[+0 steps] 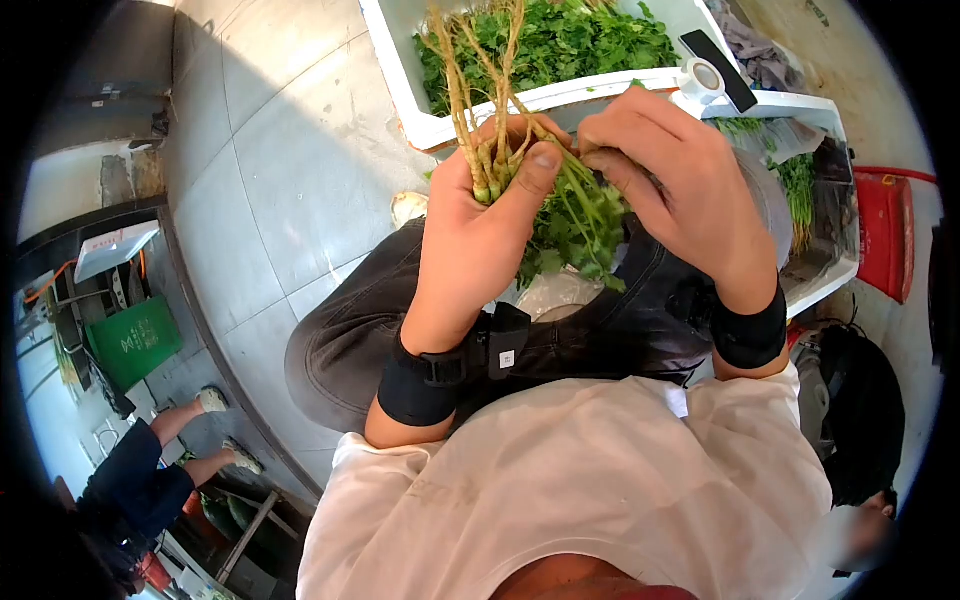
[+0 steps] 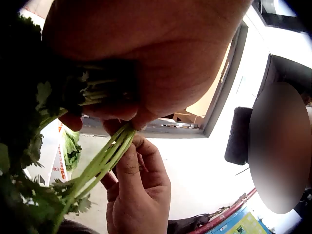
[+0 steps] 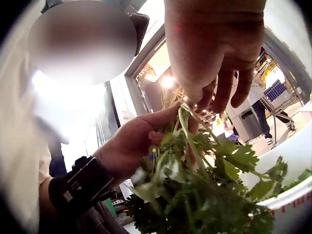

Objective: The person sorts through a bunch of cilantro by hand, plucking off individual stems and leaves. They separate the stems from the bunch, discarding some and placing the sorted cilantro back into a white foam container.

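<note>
My left hand [image 1: 478, 228] grips a bunch of cilantro by its stems. The pale brown roots [image 1: 502, 88] point up past the thumb, and the leaves [image 1: 575, 235] hang below the fist over my lap. Close beside it, my right hand [image 1: 685, 180] pinches a few green stems [image 2: 108, 157] between thumb and fingertips, right at the left hand's fingers. From the right wrist view, these stems bend down from the pinch into the leaf mass [image 3: 187, 195]. Part of the bunch is hidden inside the left palm.
In front stands a white foam box [image 1: 425, 130] full of cilantro. On its rim lie a white roll [image 1: 700, 78] and a dark strip. To the right are another white box [image 1: 835, 265] with greens and a red container [image 1: 885, 235]. Another person's legs [image 1: 185, 440] show far left.
</note>
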A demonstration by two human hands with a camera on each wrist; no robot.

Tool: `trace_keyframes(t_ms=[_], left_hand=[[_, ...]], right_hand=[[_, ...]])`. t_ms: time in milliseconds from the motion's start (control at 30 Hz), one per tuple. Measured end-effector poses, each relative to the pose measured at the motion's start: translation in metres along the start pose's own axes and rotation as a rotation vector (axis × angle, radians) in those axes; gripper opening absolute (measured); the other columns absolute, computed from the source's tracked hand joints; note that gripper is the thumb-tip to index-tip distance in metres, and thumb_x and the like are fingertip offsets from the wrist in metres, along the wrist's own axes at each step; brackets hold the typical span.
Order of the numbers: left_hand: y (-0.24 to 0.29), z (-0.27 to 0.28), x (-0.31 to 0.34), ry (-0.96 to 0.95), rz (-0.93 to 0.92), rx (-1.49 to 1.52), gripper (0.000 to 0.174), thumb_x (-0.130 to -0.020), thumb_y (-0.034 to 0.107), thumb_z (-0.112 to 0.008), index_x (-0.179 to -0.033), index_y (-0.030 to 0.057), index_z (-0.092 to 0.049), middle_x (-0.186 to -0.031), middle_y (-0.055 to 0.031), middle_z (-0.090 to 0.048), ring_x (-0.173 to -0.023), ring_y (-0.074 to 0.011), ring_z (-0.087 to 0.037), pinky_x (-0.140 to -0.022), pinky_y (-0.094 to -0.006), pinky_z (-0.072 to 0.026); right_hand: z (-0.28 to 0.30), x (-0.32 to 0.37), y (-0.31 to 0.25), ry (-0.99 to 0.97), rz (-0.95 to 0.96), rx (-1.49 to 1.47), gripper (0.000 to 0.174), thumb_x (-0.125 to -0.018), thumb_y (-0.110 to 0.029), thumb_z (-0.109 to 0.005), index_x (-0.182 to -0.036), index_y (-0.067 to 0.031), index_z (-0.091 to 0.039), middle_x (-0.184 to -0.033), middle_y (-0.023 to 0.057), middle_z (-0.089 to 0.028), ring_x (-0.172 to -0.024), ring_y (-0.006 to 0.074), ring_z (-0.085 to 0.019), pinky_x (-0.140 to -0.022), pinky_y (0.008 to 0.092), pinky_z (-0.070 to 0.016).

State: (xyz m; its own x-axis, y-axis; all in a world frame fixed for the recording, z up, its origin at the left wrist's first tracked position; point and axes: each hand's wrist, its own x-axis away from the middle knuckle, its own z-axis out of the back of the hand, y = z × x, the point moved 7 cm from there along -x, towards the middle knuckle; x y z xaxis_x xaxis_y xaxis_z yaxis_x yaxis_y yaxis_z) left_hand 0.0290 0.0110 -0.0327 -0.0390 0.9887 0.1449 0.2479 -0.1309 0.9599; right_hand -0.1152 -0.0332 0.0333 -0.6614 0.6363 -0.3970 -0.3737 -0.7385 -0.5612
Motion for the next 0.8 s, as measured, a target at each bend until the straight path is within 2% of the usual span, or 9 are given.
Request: trace_keyframes(t_ms=[233,400,467,533,600,667,700,800], left_hand=[[-0.001,-0.003,0.002,-0.014,0.007,0.011,0.025,-0.101,0.022,-0.067,-0.111,0.0,-0.067,-0.09,0.0017,-0.065,-0.081,-0.0056,-0.055,-0.073,-0.0232,-0.0461],[0.004,-0.005,0.004,0.001,-0.005,-0.016,0.018,-0.101,0.016,-0.065,-0.109,0.0004,-0.066,-0.094,0.0007,-0.065,-0.084,-0.007,-0.056,-0.076,-0.0244,-0.0469],[0.008,-0.013,0.004,-0.142,-0.051,-0.108,0.013,-0.099,0.008,-0.063,-0.109,-0.0004,-0.065,-0.095,-0.0019,-0.066,-0.088,-0.0104,-0.059,-0.08,-0.026,-0.0486],[0.004,-0.023,0.008,-0.259,-0.143,-0.061,0.013,-0.099,0.006,-0.064,-0.109,-0.0009,-0.065,-0.095,-0.0027,-0.066,-0.088,-0.0115,-0.06,-0.081,-0.0271,-0.0498],[0.003,-0.024,0.01,-0.219,-0.119,-0.003,0.013,-0.099,0.009,-0.064,-0.109,-0.0005,-0.065,-0.094,-0.0025,-0.066,-0.088,-0.0116,-0.061,-0.08,-0.0279,-0.0507],[0.001,-0.013,0.005,-0.082,-0.038,-0.068,0.018,-0.104,0.014,-0.057,-0.114,-0.0002,-0.061,-0.102,-0.0045,-0.067,-0.069,-0.0036,-0.048,-0.06,-0.0199,-0.0403],[0.0,-0.005,0.003,0.01,-0.075,-0.087,0.017,-0.104,0.014,-0.057,-0.114,0.0005,-0.061,-0.102,-0.0053,-0.068,-0.066,-0.003,-0.046,-0.056,-0.0193,-0.0374],[0.001,0.012,0.002,0.171,-0.033,0.011,0.019,-0.104,0.017,-0.058,-0.114,0.0016,-0.061,-0.093,-0.0017,-0.063,-0.064,-0.0043,-0.043,-0.061,-0.0194,-0.0382]], right_hand=[[0.003,0.0,-0.002,0.038,0.029,0.034,0.016,-0.086,0.004,-0.07,-0.1,-0.0007,-0.064,-0.09,0.0113,-0.061,-0.076,0.0281,-0.06,-0.066,0.0334,-0.049],[0.005,-0.001,-0.003,0.044,-0.008,0.05,0.015,-0.087,0.003,-0.068,-0.101,-0.0008,-0.064,-0.09,0.0119,-0.061,-0.076,0.0302,-0.06,-0.069,0.0336,-0.0492],[0.01,-0.003,0.002,0.096,-0.025,0.085,0.015,-0.089,0.003,-0.067,-0.103,-0.0006,-0.064,-0.091,0.0119,-0.062,-0.076,0.0279,-0.061,-0.07,0.0323,-0.0499],[0.024,-0.001,0.013,0.243,-0.076,0.113,0.014,-0.09,0.002,-0.067,-0.104,-0.0003,-0.065,-0.093,0.0113,-0.064,-0.078,0.0242,-0.062,-0.072,0.0306,-0.0503],[0.028,0.001,0.018,0.252,-0.13,0.059,0.014,-0.091,0.001,-0.067,-0.105,-0.0001,-0.065,-0.095,0.0109,-0.066,-0.081,0.0218,-0.063,-0.075,0.0301,-0.0508],[0.023,0.001,0.018,0.186,-0.102,0.063,0.015,-0.09,0.002,-0.067,-0.105,0.0002,-0.065,-0.094,0.0105,-0.066,-0.081,0.0235,-0.063,-0.076,0.0302,-0.0505],[0.019,0.001,0.018,0.116,-0.126,0.059,0.018,-0.089,0.003,-0.066,-0.107,-0.0006,-0.067,-0.099,0.0104,-0.066,-0.087,0.0254,-0.064,-0.079,0.0307,-0.0506],[0.007,0.002,0.018,0.013,-0.146,0.027,0.024,-0.088,0.004,-0.067,-0.111,-0.0022,-0.068,-0.107,0.0103,-0.066,-0.093,0.0274,-0.065,-0.081,0.0322,-0.0514]])
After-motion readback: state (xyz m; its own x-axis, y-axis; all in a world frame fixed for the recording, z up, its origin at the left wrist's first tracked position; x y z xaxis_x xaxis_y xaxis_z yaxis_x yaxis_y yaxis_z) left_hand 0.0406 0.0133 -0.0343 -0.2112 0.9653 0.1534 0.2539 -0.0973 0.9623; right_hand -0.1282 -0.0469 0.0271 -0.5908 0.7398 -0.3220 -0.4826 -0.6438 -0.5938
